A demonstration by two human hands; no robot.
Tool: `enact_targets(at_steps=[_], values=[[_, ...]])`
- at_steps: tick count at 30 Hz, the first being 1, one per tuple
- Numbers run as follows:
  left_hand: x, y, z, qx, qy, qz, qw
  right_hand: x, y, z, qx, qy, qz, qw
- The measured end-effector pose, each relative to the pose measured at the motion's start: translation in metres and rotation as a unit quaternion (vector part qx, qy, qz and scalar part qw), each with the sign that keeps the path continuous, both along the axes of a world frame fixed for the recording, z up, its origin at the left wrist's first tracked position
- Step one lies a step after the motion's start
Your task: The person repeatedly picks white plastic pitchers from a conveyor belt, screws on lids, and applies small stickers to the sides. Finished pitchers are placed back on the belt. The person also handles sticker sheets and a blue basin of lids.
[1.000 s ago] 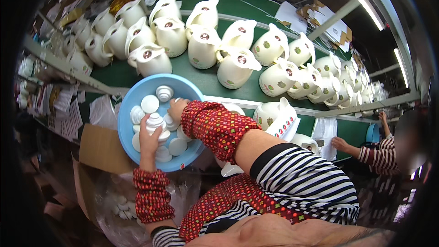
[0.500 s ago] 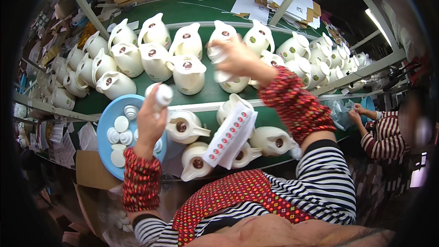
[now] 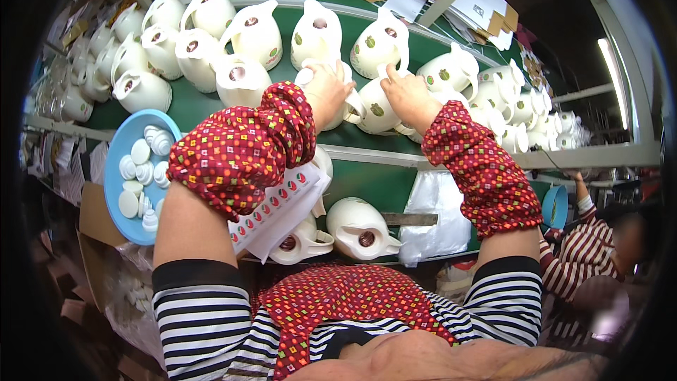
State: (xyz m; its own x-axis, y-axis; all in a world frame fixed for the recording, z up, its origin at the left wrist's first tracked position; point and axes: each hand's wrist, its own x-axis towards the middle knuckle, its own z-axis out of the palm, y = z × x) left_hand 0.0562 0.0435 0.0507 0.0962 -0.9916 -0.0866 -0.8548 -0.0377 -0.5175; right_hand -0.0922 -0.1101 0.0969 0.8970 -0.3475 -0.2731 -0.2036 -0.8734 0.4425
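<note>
Curling half-closed over cream jugs (image 3: 376,114) near the worktop's (image 3: 195,109) edge, left hand (image 3: 328,95) and right hand (image 3: 411,101) have unclear grips.

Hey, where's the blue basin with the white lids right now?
In the head view, the blue basin sits at the left, beside the left arm's red sleeve and just above the cardboard box.

I make it well over twenty cream jugs (image 3: 319,37) along the far side, too overlapped at the right for an exact tally, and three nearer, the sleeve possibly hiding more. The left has one blue basin (image 3: 115,201) with about ten white lids (image 3: 128,204). Two hands (image 3: 326,93), one sticker sheet (image 3: 282,216), one co-worker (image 3: 587,245) at right.
</note>
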Motion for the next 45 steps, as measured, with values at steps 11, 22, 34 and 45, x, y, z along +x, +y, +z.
enact_targets(at_steps=[11,22,34,45], values=[[0.064,-0.025,0.025,-0.387,0.301,-0.018,0.871,0.089,-0.168,0.035,0.282,-0.404,-0.150,0.857],[0.156,-0.116,-0.066,-0.497,0.375,0.119,0.773,0.103,-0.217,-0.067,0.146,-0.375,-0.184,0.897],[0.100,-0.115,-0.043,-0.381,0.309,0.064,0.869,0.114,-0.187,0.012,0.169,-0.022,-0.056,0.984],[0.020,-0.109,-0.027,-0.203,0.469,0.005,0.860,0.104,-0.192,0.006,0.148,-0.093,-0.044,0.984]])
